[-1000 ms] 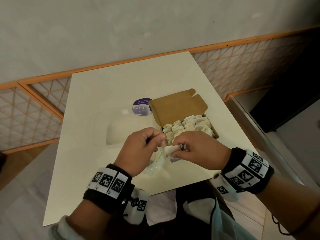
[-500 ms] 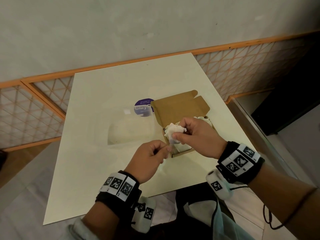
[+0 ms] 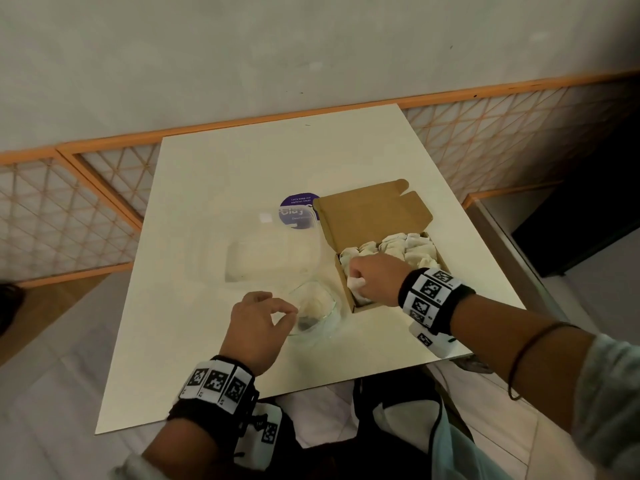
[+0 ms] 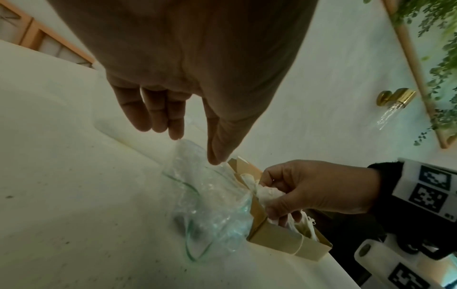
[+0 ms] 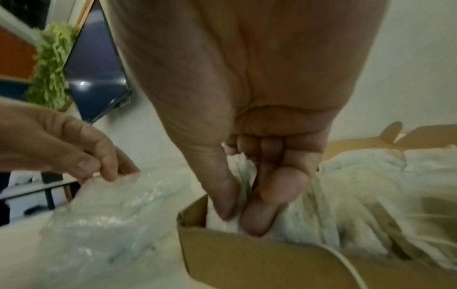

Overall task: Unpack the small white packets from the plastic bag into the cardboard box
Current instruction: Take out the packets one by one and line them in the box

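Hands have drawn apart since half a second ago: the right hand (image 3: 375, 280), which then held a white packet (image 3: 356, 282) up over the cardboard box (image 3: 372, 216), is now lowered into the near end of that box, and the left hand (image 3: 258, 329) has dropped toward the clear plastic bag (image 3: 313, 311) on the pale tabletop (image 3: 214, 188). Right fingers (image 5: 277, 187) are curled tight with the thumb, pinching the crumpled packet just inside the box's near left corner, touching other white packets that fill the box in rows. Left fingers (image 4: 158, 111) are loosely curled; thumb and forefinger meet at the upper edge of the bag, and the right wrist view shows them nipping the thin film. The bag lies crumpled on the tabletop, just left of the box and touching its side wall. The box lid stands open toward the far side, partly covering a round purple sticker (image 3: 298, 214) on the tabletop.
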The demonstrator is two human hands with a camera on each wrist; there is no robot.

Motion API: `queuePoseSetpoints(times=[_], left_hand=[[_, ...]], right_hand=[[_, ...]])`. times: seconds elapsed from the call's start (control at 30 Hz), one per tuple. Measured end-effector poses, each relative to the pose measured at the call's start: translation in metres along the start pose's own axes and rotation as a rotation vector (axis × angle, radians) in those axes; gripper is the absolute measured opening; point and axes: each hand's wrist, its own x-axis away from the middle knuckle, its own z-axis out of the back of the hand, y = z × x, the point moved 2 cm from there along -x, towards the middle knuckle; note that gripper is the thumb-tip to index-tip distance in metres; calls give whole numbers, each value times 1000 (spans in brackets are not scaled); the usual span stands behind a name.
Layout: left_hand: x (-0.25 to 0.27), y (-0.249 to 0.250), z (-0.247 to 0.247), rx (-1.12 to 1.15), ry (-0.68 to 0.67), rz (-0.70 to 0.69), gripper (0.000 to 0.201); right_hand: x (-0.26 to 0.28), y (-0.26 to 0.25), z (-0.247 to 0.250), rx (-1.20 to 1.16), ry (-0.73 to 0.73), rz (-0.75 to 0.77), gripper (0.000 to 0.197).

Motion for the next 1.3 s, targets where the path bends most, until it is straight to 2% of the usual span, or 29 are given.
queuePoseSetpoints(times=[0.13,0.3,0.43,0.53,0.7,0.77,1.03,1.17,1.3], left_hand=[[-2,-2,-7,20,-68,10,12],[-5,-5,-11,-50,-101,8,25],[-5,-6,-12,-63,-117,-2,29],[-5,-7,-13,-61,-113,-4,30],[0,-7,-13,-70,-98,-20,38],[3,-7,-13,-74,-100,-29,39],[11,-6,-16,-81,-129,-49,27],[13,-10,-14,-77,-123,-25,37],[12,-12,-12,-75,-116,-10,38]], right_hand=[[-2,-8,-4,98,-28,-9,6],[4,-22,7,251,26,-7,6],[13,-49,27,308,154,140,17],[13,-78,23,237,73,228,22],[-4,-105,-6,273,-121,135,21],[-8,-111,-14,297,-155,79,22],[-10,-127,-42,330,-67,58,13],[-6,-128,-44,338,-54,56,19],[-4,-118,-33,191,-65,22,17]])
